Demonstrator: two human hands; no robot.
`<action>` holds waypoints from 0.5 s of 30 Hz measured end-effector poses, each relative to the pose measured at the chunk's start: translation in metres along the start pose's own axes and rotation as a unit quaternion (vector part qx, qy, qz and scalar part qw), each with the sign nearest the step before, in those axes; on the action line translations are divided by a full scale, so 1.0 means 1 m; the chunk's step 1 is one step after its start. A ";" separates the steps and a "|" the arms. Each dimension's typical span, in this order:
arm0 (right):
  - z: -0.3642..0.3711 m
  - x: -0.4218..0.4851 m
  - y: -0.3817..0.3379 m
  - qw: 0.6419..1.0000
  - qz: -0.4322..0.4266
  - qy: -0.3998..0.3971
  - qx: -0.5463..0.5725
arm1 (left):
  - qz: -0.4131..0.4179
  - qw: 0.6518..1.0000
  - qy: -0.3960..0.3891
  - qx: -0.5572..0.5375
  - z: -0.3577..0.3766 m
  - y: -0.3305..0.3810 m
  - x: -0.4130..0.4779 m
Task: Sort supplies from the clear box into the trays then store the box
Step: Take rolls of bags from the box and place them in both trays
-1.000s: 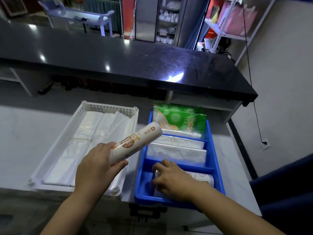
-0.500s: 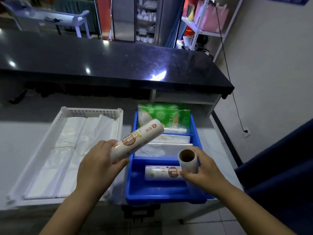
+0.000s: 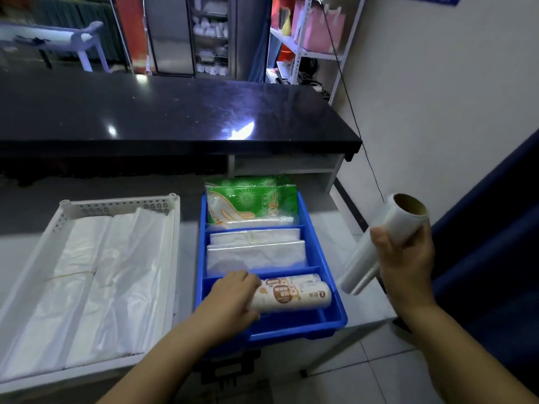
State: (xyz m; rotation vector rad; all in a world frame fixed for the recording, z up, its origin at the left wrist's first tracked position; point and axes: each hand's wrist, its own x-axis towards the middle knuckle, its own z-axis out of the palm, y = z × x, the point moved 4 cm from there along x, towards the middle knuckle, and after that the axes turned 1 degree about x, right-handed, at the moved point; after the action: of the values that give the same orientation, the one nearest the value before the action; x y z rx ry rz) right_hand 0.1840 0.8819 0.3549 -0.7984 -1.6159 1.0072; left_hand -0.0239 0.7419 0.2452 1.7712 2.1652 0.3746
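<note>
A blue divided tray sits at the counter's front edge. My left hand rests in its nearest compartment, gripping a white roll with a brown label. A second labelled roll lies just behind it. To the right of the tray, my right hand holds a clear plastic-wrap roll tilted in the air, its cardboard core facing up. The middle compartment holds white bag packs and the far one a green packet. The clear box is not in view.
A white perforated tray holding folded white plastic bags stands to the left of the blue tray. A black countertop runs behind. A blue seat is at the right and tiled floor lies below.
My left hand has lowered its labelled roll into the tray's near compartment, beside the other roll. My right hand has carried the clear wrap roll out to the right of the tray.
</note>
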 end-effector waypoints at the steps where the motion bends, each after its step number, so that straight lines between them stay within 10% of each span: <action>1: -0.002 -0.002 0.000 1.000 0.001 0.004 -0.003 | -0.001 1.000 -0.017 0.010 0.006 0.000 0.003; 15: 0.029 -0.012 0.011 0.996 -0.002 -0.079 -0.033 | -0.024 0.999 -0.022 0.038 0.003 -0.006 0.007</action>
State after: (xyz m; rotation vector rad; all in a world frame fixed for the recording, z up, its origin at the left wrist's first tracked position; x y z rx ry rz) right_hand 0.1595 0.8694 0.3365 -0.7745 -1.7943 1.0396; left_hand -0.0297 0.7476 0.2397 1.7477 2.2137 0.2419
